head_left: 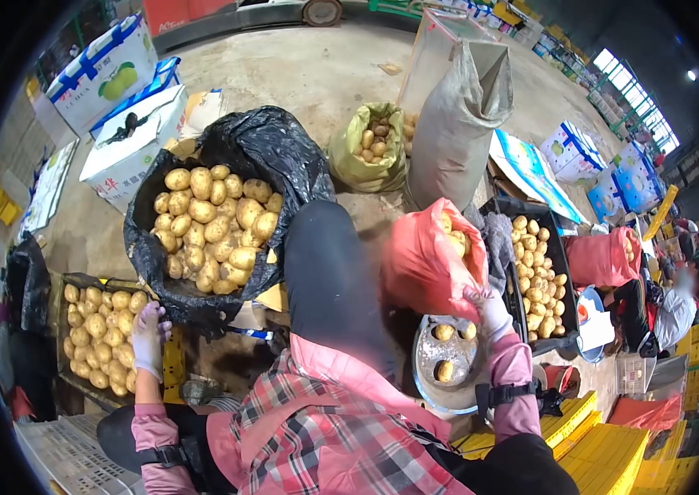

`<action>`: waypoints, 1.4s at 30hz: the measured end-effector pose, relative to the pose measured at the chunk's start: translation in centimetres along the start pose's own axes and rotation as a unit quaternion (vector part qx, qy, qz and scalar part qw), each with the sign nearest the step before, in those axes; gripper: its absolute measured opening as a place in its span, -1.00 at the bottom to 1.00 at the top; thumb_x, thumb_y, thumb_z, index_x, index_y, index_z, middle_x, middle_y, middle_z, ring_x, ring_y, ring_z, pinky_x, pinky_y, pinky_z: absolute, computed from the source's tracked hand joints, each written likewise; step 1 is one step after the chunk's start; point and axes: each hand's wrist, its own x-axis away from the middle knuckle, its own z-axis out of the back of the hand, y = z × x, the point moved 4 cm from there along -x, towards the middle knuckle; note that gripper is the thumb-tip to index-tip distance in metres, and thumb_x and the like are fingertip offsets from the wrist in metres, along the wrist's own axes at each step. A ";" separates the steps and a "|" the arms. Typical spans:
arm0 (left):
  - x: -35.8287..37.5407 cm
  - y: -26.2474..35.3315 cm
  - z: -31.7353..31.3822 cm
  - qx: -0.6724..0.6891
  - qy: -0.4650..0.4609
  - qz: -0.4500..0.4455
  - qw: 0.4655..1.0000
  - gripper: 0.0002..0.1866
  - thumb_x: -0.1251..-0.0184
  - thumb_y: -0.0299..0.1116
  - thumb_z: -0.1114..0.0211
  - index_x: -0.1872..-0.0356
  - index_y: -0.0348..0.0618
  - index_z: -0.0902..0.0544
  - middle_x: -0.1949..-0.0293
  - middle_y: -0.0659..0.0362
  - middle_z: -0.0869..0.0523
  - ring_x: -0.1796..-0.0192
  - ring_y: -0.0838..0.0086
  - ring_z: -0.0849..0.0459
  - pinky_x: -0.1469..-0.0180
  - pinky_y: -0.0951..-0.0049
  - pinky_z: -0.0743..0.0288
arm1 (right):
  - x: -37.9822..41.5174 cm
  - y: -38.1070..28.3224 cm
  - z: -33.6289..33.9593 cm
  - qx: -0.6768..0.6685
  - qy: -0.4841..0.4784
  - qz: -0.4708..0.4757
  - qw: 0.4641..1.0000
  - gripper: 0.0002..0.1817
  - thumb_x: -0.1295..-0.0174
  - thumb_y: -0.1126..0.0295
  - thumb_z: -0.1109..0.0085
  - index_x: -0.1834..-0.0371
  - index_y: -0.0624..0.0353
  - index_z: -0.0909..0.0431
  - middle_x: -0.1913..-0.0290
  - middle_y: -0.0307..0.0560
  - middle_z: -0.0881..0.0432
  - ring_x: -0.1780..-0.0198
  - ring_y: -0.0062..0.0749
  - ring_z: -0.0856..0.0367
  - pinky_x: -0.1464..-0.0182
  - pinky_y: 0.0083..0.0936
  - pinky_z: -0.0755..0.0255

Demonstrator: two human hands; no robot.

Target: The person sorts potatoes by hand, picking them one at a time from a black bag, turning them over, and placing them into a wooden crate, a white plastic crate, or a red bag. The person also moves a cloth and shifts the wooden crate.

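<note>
My left hand (150, 340), in a pale glove, is between a crate of potatoes (100, 337) and a box lined with a black plastic bag (139, 247). Its fingers are apart and I see nothing held in them. Many potatoes (217, 221) fill the black bag. On the other side, my gloved right hand (494, 315) grips the rim of a red sack (428, 262), which leans open with potatoes (455, 233) at its mouth. Just below that hand is a round metal plate with holes (423, 367), bearing several potatoes (445, 370).
A black crate of potatoes (537, 276) stands right of the red sack. Ahead are a tall grey sack (458, 124) and a green sack (366, 169). Yellow crates (605, 450) are at lower right, white boxes (131, 153) at left. Another person (675, 309) sits far right.
</note>
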 end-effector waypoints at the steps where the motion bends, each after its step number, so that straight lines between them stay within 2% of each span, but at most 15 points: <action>1: -0.3 -0.7 0.4 -0.017 0.006 0.007 1.000 -0.65 -0.54 -0.08 -0.18 -0.17 -0.03 -0.56 0.17 0.35 -0.66 0.37 0.68 -0.58 0.38 0.67 -0.46 | 0.6 0.1 0.0 -0.044 0.016 -0.004 0.999 -0.82 -0.41 0.38 -0.25 0.14 0.30 -0.70 0.31 -0.39 -0.66 0.36 -0.67 -0.48 0.26 -0.56 -0.43; 4: -2.3 -3.7 2.3 -0.019 -0.004 0.040 0.999 -0.70 -0.54 -0.12 -0.19 -0.11 -0.04 -0.58 0.19 0.33 -0.67 0.40 0.65 -0.59 0.41 0.62 -0.49 | -2.7 5.7 1.6 0.309 -0.005 0.048 0.950 -0.79 -0.40 0.29 -0.28 0.20 0.23 -0.72 0.41 -0.43 -0.62 0.40 -0.70 -0.42 0.30 -0.58 -0.39; 8: -2.2 -4.6 3.9 -0.008 -0.002 0.014 1.000 -0.69 -0.53 -0.11 -0.21 -0.10 -0.05 -0.57 0.23 0.33 -0.67 0.44 0.66 -0.58 0.46 0.64 -0.46 | -3.6 5.5 -2.6 0.260 -0.061 -0.030 0.963 -0.70 -0.35 0.20 -0.33 0.42 0.20 -0.69 0.58 -0.25 -0.59 0.50 -0.60 -0.45 0.41 -0.44 -0.39; 13: -1.4 -3.2 1.5 -0.050 -0.013 -0.036 0.998 -0.71 -0.53 -0.06 -0.18 -0.01 -0.04 -0.59 0.33 0.33 -0.61 0.49 0.65 -0.56 0.52 0.63 -0.45 | -3.6 1.7 -4.4 0.511 -0.092 0.001 0.854 -0.60 -0.33 0.04 -0.21 0.17 0.18 -0.73 0.25 0.25 -0.72 0.15 0.13 -0.72 0.08 -0.19 -0.54; 18: -1.4 -3.9 1.7 -0.033 0.024 -0.009 0.999 -0.70 -0.53 -0.15 -0.20 -0.04 -0.15 -0.57 0.29 0.24 -0.65 0.52 0.62 -0.57 0.55 0.62 -0.44 | -5.4 -2.2 -6.0 0.602 -0.172 -0.020 0.780 -0.48 -0.18 -0.09 -0.17 0.02 0.07 -0.73 0.14 0.20 -0.74 0.01 0.14 -0.70 -0.09 -0.16 -0.54; 21: -2.3 -5.0 2.3 -0.022 0.017 -0.007 1.000 -0.74 -0.55 -0.21 -0.17 -0.04 -0.15 -0.56 0.29 0.22 -0.66 0.54 0.60 -0.57 0.57 0.59 -0.45 | -8.7 -5.1 -7.9 0.590 -0.039 0.085 0.802 -0.43 -0.16 0.19 -0.16 -0.31 -0.06 -0.54 -0.17 0.17 -0.64 -0.17 0.06 -0.63 -0.25 -0.19 -0.46; 24: -1.5 -4.6 1.4 -0.052 0.034 0.001 0.998 -0.77 -0.56 -0.25 -0.14 -0.02 -0.15 -0.56 0.30 0.21 -0.67 0.55 0.59 -0.58 0.58 0.58 -0.45 | -13.8 -5.7 -11.5 0.646 -0.083 0.179 0.737 -0.28 -0.14 0.38 -0.16 -0.47 -0.20 -0.32 -0.48 0.09 -0.35 -0.49 0.01 -0.30 -0.41 -0.11 -0.28; 26: -2.3 -5.4 1.8 -0.067 0.036 -0.003 0.997 -0.78 -0.56 -0.22 -0.15 -0.01 -0.13 -0.56 0.31 0.22 -0.67 0.57 0.57 -0.58 0.59 0.57 -0.46 | -17.9 -2.2 -13.6 0.751 -0.068 0.276 0.596 -0.27 -0.19 0.37 -0.15 -0.50 -0.24 -0.26 -0.50 0.06 -0.31 -0.56 -0.03 -0.19 -0.45 -0.02 -0.22; 30: -2.0 -4.9 1.5 -0.093 0.031 -0.030 0.995 -0.78 -0.56 -0.18 -0.15 0.07 -0.10 -0.59 0.38 0.26 -0.64 0.61 0.60 -0.52 0.60 0.56 -0.41 | -23.1 1.4 -16.1 0.811 -0.193 0.171 0.525 -0.55 -0.34 0.22 -0.06 -0.31 -0.17 -0.56 -0.46 0.03 -0.38 -0.51 -0.07 -0.30 -0.38 -0.05 -0.32; 32: -1.2 -4.2 1.3 -0.084 0.005 -0.037 0.996 -0.73 -0.60 -0.13 -0.08 0.17 -0.10 -0.59 0.49 0.29 -0.56 0.62 0.62 -0.45 0.58 0.52 -0.33 | -25.0 1.1 -15.6 0.792 -0.119 0.201 0.565 -0.61 -0.30 0.24 -0.08 -0.08 0.18 -0.70 -0.30 0.11 -0.58 -0.27 -0.05 -0.60 -0.30 -0.16 -0.45; 35: 1.7 0.5 -1.2 -0.121 0.027 -0.013 0.992 -0.62 -0.58 0.00 -0.08 0.15 -0.11 -0.64 0.44 0.30 -0.58 0.53 0.65 -0.44 0.48 0.56 -0.34 | -22.8 -7.4 -14.5 0.780 0.009 0.291 0.554 -0.82 -0.14 0.35 -0.13 0.33 0.05 -0.74 0.30 -0.02 -0.76 0.26 -0.08 -0.75 0.12 -0.14 -0.59; 36: 1.0 -0.2 -0.8 -0.066 0.043 -0.021 0.997 -0.61 -0.56 0.01 -0.12 0.03 -0.13 -0.65 0.32 0.31 -0.63 0.44 0.65 -0.50 0.40 0.60 -0.40 | -22.2 -11.0 -12.4 0.623 0.097 0.493 0.600 -0.90 -0.05 0.40 -0.18 0.41 0.07 -0.69 0.38 -0.02 -0.71 0.33 -0.08 -0.70 0.17 -0.13 -0.56; 37: 1.3 0.4 -1.1 -0.007 0.049 -0.001 0.999 -0.59 -0.54 0.00 -0.17 -0.05 -0.15 -0.63 0.21 0.32 -0.65 0.37 0.63 -0.54 0.33 0.63 -0.44 | -22.0 -14.9 -12.3 0.679 0.079 0.332 0.650 -0.85 -0.05 0.45 -0.20 0.30 0.09 -0.70 0.31 0.05 -0.72 0.23 -0.03 -0.71 0.12 -0.18 -0.57; 39: 0.9 2.3 -1.7 0.012 0.025 0.005 1.000 -0.60 -0.52 -0.05 -0.21 -0.13 -0.15 -0.59 0.17 0.34 -0.65 0.36 0.69 -0.54 0.31 0.66 -0.45 | -24.0 -17.0 -8.6 0.435 0.069 0.360 0.822 -0.77 -0.21 0.47 -0.15 0.09 0.15 -0.69 0.19 0.08 -0.75 0.10 -0.02 -0.73 0.02 -0.29 -0.57; 42: 1.1 6.7 -4.1 0.042 -0.009 -0.007 0.999 -0.63 -0.55 -0.18 -0.18 -0.19 -0.18 -0.53 0.10 0.30 -0.64 0.33 0.69 -0.56 0.29 0.65 -0.47 | -19.6 -21.4 -14.7 0.454 0.049 0.394 0.798 -0.78 -0.33 0.36 -0.18 0.05 0.14 -0.69 0.15 0.06 -0.75 0.07 -0.12 -0.73 -0.01 -0.34 -0.55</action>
